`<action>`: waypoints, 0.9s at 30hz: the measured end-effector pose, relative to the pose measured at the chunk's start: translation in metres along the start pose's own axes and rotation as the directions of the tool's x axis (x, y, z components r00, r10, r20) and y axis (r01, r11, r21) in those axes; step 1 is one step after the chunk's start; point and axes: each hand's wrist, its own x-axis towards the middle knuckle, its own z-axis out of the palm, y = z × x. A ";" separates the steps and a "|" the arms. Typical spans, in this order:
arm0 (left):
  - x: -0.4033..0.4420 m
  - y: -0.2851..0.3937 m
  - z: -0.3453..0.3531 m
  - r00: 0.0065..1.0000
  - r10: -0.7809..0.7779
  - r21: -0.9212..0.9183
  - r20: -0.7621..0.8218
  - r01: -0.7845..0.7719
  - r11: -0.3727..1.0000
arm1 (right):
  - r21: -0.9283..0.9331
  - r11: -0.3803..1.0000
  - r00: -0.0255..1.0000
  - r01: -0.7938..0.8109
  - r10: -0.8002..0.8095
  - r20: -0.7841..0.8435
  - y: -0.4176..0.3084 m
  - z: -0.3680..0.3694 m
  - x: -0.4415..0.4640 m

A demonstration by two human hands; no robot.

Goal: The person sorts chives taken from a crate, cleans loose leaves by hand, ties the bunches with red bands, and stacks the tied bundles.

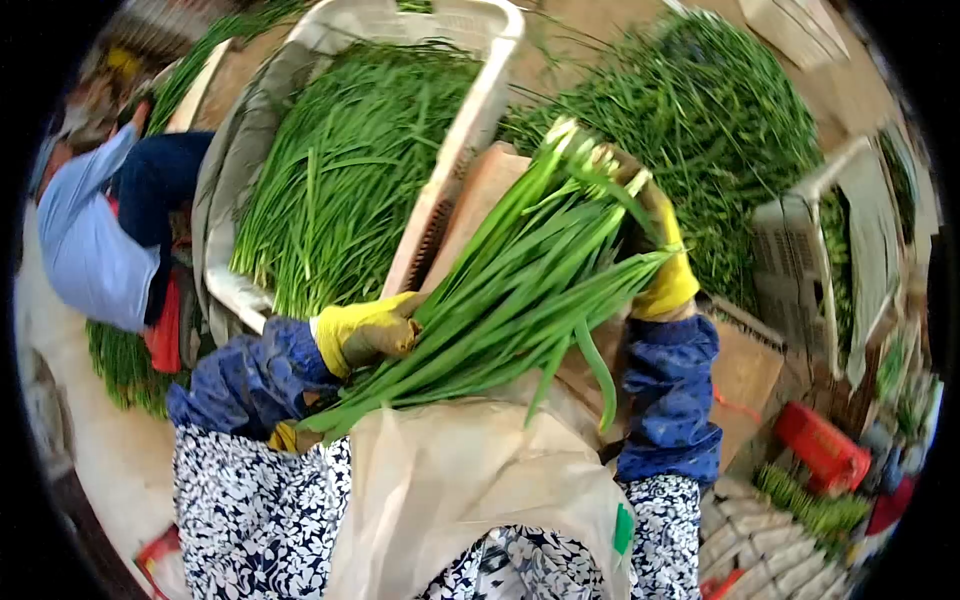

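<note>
A long bunch of green leafy stalks [510, 270] lies slantwise over my lap, its pale ends at the upper right. My left hand [365, 332], in a yellow glove, is closed around the bunch's lower left part. In a soiled yellow glove, my right hand [660, 240] holds the bunch near the pale ends; its fingers are partly hidden behind the stalks. Beneath the bunch, a translucent plastic apron [440, 480] covers my lap.
A white crate [470, 130] full of green stalks stands ahead. Loose greens [700, 120] are heaped at the upper right, beside another crate [795, 240]. A person in a blue top [95, 240] sits at left. A red object [820, 447] lies at lower right.
</note>
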 end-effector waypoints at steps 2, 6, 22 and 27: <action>-0.010 0.001 0.045 0.997 -0.077 -0.009 -0.030 0.076 0.997 | 0.458 0.827 0.945 -0.326 0.298 0.134 -0.050 -0.039 -0.016; -0.004 0.011 0.060 0.991 -0.115 0.045 -0.068 0.118 0.992 | 0.093 0.985 0.817 -0.148 0.175 -0.549 -0.061 -0.123 -0.073; 0.016 0.054 0.099 0.984 0.115 0.219 -0.137 -0.083 0.972 | -0.736 0.662 0.917 -0.142 0.368 0.155 -0.109 0.029 -0.107; 0.012 0.044 0.091 0.999 0.026 0.269 0.022 -0.031 0.963 | -0.802 0.582 0.922 -0.135 0.371 0.114 -0.072 0.028 -0.119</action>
